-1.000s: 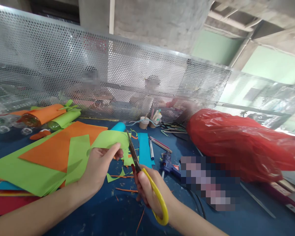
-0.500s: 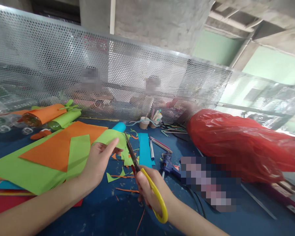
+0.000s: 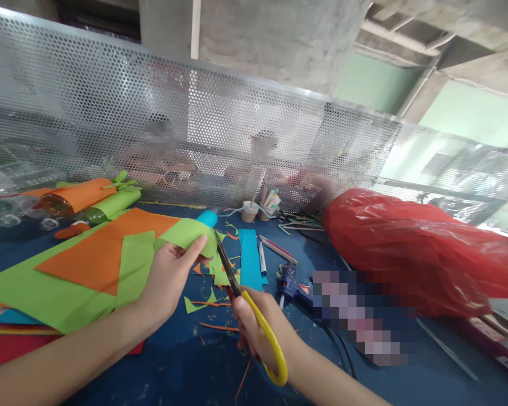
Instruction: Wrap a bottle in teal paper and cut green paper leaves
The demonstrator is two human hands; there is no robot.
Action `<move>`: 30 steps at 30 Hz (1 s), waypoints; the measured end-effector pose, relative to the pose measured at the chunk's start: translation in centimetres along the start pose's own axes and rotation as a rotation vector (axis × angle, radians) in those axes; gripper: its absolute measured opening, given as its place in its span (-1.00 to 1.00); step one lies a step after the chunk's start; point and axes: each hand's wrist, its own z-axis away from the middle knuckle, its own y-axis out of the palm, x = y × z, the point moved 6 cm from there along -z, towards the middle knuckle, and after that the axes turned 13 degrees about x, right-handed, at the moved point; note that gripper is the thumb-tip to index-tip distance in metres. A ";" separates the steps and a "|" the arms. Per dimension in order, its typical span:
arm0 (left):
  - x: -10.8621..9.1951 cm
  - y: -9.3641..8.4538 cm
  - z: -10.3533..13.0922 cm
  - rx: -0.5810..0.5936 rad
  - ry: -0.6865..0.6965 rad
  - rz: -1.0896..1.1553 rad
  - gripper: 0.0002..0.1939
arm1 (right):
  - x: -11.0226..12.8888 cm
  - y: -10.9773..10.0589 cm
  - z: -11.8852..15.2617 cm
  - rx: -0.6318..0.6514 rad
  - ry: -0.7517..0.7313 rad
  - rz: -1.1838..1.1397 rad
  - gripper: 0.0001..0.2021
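My left hand (image 3: 173, 270) pinches a curved piece of light green paper (image 3: 190, 231) between thumb and fingers. In my right hand (image 3: 262, 321) is a pair of scissors (image 3: 268, 338) with yellow handles, its dark blades pointing up and away. The blade tips meet the right edge of the green piece. Beneath the hands lie green paper scraps (image 3: 195, 305) and thin orange strips. A blue paper strip (image 3: 249, 256) rests just beyond my right hand, with a marker (image 3: 262, 258) at its side.
Large green and orange sheets (image 3: 84, 259) spread at left. Behind them lie bottles wrapped in orange paper (image 3: 78, 196) and green paper. A blue glue gun (image 3: 294, 285) with a cord and a red plastic bag (image 3: 398, 248) are at right. Cups of pens (image 3: 249, 211) stand before a perforated metal screen (image 3: 237, 124).
The green piece has turned slightly in my left hand, showing more of its near-left side. Both hands and the scissors stay almost in place.
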 end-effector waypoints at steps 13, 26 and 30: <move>0.3 0.0 0.1 -0.001 -0.023 0.019 -0.80 | -0.2 0.3 -0.1 -0.004 -0.027 -0.034 -0.44; 0.1 0.3 -0.2 0.039 -0.002 0.028 -0.82 | 1.5 -0.1 0.2 0.098 -0.129 0.224 -0.33; 0.6 0.4 -0.1 0.062 -0.023 -0.008 -0.81 | 1.1 -0.2 0.2 0.091 -0.144 0.200 -0.34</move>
